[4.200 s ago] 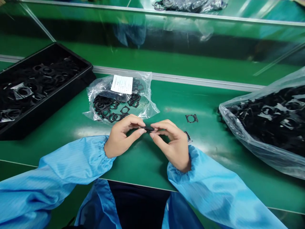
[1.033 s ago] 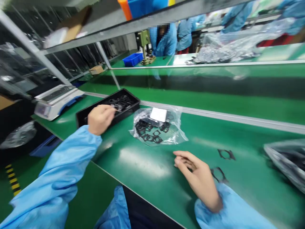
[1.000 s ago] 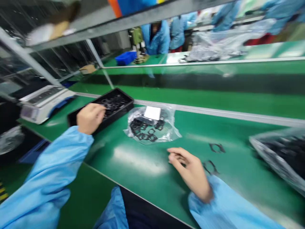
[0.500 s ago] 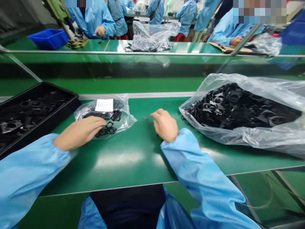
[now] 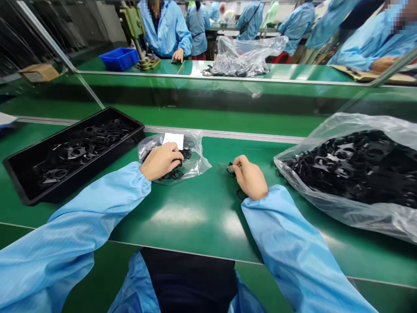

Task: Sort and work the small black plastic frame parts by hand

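Observation:
My left hand is over a clear plastic bag with a white label. Its fingers are pinched on a small black ring-shaped part, and more such parts lie about it at the bag. On the green tabletop to the right, my right hand pinches another black ring-shaped part between thumb and fingers. Below that hand, partly covered by it, lies one more black ring.
A black tray of black parts stands at the left. At the right lies a large clear bag full of similar parts. Across the metal rail, people in blue work at another bench with a blue bin and a green press.
The view has swung left. My left hand has closed on a black ring at the labelled bag. My right hand, seen without a part before, now pinches a black ring.

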The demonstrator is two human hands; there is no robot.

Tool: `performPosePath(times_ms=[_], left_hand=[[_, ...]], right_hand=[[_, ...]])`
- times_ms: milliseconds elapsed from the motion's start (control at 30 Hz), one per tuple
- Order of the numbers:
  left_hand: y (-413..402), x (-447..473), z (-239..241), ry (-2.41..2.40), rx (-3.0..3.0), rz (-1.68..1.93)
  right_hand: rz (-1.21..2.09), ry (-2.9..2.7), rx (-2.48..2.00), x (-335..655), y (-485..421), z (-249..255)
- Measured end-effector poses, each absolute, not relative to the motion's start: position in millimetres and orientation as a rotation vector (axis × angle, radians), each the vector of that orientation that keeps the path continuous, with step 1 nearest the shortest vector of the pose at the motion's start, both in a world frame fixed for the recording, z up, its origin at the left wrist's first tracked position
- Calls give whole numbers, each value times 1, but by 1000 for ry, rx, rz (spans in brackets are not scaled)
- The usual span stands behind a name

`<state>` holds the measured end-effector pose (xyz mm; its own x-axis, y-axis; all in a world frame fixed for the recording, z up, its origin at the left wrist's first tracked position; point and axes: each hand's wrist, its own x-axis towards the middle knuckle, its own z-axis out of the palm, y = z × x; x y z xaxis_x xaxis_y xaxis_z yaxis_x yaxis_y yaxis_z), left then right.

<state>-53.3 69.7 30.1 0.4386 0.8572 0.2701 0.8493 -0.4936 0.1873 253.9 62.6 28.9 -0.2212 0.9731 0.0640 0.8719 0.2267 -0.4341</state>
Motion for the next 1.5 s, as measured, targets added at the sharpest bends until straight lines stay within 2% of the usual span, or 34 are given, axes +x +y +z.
performPosePath(times_ms=[167,300,467,767,1133,1367,1500], left_hand=[[67,-55,44,1468,2108,912],[61,-40,50,1285,1604,1198],[43,-14,42,1138,1245,1295],[16,-3,27,933,759,1132],[4,12,6,1076,1099,1228],[4,15,-2,1118,1554,1329],[2,16,-3,1102,1682,1344]], right_hand=[[1090,-1712,-1264,242,55,23],[1337,-1497,-1119,227,44,15],[1303,-1522,-1096,216,33,7],[1170,-1449,-1038,212,21,10],[1179,-1382,-1047,206,12,12],[1621,-1099,-1089,199,12,9],[1679,-1007,-1120,196,12,11]])
